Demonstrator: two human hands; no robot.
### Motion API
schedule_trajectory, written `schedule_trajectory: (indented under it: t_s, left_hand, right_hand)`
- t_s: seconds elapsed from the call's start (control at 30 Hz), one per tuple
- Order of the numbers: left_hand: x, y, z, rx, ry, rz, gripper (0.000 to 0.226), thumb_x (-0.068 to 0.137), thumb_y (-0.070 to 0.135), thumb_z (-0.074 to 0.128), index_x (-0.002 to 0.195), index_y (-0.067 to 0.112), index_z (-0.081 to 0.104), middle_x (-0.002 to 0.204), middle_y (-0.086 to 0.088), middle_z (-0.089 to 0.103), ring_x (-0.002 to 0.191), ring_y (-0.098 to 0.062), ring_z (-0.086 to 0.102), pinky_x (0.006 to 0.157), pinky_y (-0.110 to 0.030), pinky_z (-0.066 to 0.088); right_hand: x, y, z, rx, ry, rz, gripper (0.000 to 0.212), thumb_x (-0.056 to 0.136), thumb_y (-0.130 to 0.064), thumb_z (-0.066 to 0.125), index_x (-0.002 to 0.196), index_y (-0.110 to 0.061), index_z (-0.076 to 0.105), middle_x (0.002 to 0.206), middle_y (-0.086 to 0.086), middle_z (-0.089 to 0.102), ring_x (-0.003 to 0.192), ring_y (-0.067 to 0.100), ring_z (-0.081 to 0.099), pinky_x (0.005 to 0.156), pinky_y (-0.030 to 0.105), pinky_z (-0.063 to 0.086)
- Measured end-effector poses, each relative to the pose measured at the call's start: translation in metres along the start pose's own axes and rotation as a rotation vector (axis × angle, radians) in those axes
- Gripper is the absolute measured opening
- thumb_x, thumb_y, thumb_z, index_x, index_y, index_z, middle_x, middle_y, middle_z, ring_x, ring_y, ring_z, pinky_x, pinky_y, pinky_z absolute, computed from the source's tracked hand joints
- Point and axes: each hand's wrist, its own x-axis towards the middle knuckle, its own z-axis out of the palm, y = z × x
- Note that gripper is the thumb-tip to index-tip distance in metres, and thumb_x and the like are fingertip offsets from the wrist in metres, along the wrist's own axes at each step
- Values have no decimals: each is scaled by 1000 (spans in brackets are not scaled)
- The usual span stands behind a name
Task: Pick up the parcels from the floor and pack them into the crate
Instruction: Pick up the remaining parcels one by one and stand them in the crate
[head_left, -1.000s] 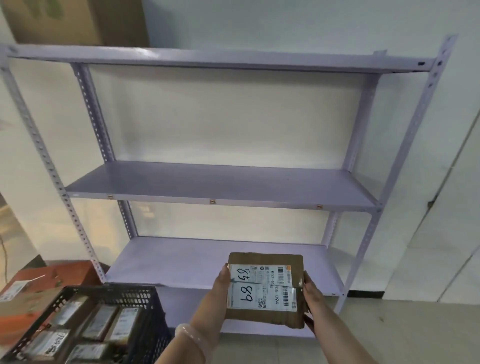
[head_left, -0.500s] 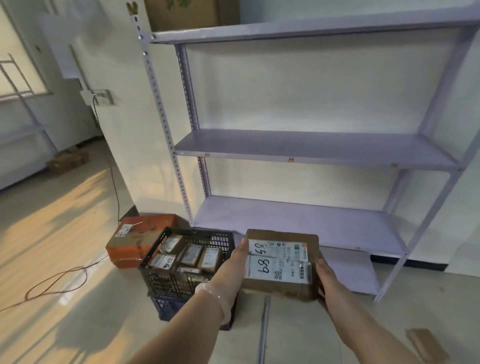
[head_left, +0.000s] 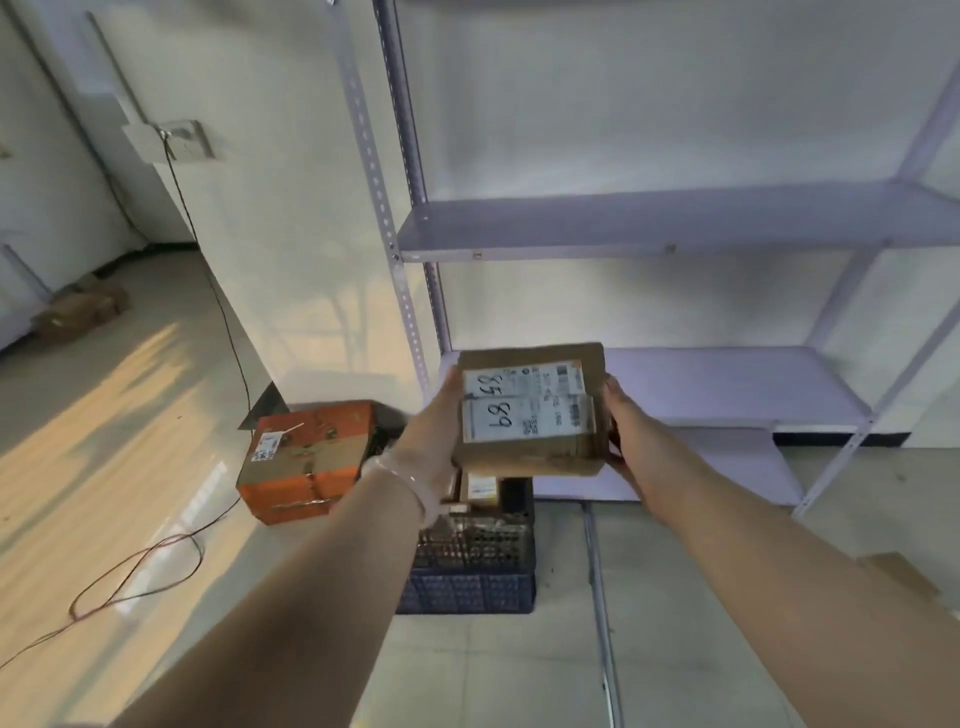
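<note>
A brown cardboard parcel (head_left: 530, 410) with white labels marked 855 and 89 is held in the air between both hands. My left hand (head_left: 434, 434) grips its left edge and my right hand (head_left: 626, 431) grips its right edge. Directly below the parcel stands a black mesh crate (head_left: 478, 540), stacked on a dark blue crate (head_left: 467, 592) on the floor. Part of another labelled parcel (head_left: 480, 486) shows inside the black crate; my left arm and the held parcel hide most of the crate.
An orange and brown box (head_left: 306, 460) sits on the floor left of the crates. A pale purple metal shelf rack (head_left: 675, 223) stands behind against the wall. A thin cable (head_left: 140, 566) loops over the floor at left. Cardboard (head_left: 901, 574) lies at right.
The view has swung left and the crate has come under the parcel. Both hands still hold the parcel, now over the black crate instead of to its right.
</note>
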Motion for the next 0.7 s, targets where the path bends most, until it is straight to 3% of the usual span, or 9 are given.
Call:
schedule_trajectory:
  t_s: [0.1,0.17,0.27,0.37,0.43,0.53,0.63,0.7]
  left_hand:
    - [25,22,-62,-10,4,20,62,87,68,37,116,23,68,111,-8,74,105,-25,69,103,-45,46]
    - [46,29,-90,27,17,7,62,85,70,38,115,26,69,111,-6,74,106,-25,69,105,-45,45]
    - [76,26,-113,63,2,-47,61,87,69,38,116,25,68,110,-5,75,106,-24,69,102,-44,46]
    - [104,13,-125,75,-1,-121,57,87,68,40,111,25,69,102,-3,77,98,-22,72,94,-41,50]
    - [131,2,-131,75,9,-163,54,86,67,44,108,26,71,100,-2,77,98,-21,72,98,-44,49]
    - [176,-19,-140,57,27,-221,49,88,64,45,108,27,71,102,0,77,99,-20,72,102,-47,47]
    - [220,-48,-149,60,60,-297,43,90,62,44,105,32,71,98,4,78,95,-15,72,105,-46,44]
    - [247,-73,-154,94,79,-379,41,89,62,44,110,35,67,95,7,78,100,-16,70,105,-46,43]
  right_hand:
    - [25,-3,52,-1,-5,-9,59,90,-67,32,138,-35,46,140,1,53,130,19,44,115,45,26]
    - [46,-7,76,29,-5,-14,56,92,-64,33,137,-33,48,138,0,54,129,18,46,114,38,26]
    - [65,-9,96,26,0,26,50,98,-54,27,140,-31,41,140,-1,49,132,18,41,99,28,29]
    - [86,16,98,-6,3,69,53,94,-62,27,138,-38,43,124,-11,59,123,14,48,111,41,28]
    - [116,29,100,-5,50,120,53,93,-62,29,135,-34,47,122,-4,63,120,17,52,112,47,28]
    - [175,48,107,-45,83,145,46,95,-58,33,131,-33,46,110,-4,69,109,15,59,102,42,40]
    - [231,84,113,-43,85,191,27,87,-60,42,112,-50,47,94,-14,74,97,11,66,88,36,49]
    - [261,119,114,-37,96,263,24,76,-67,50,97,-56,47,90,-18,73,96,11,67,91,41,50]
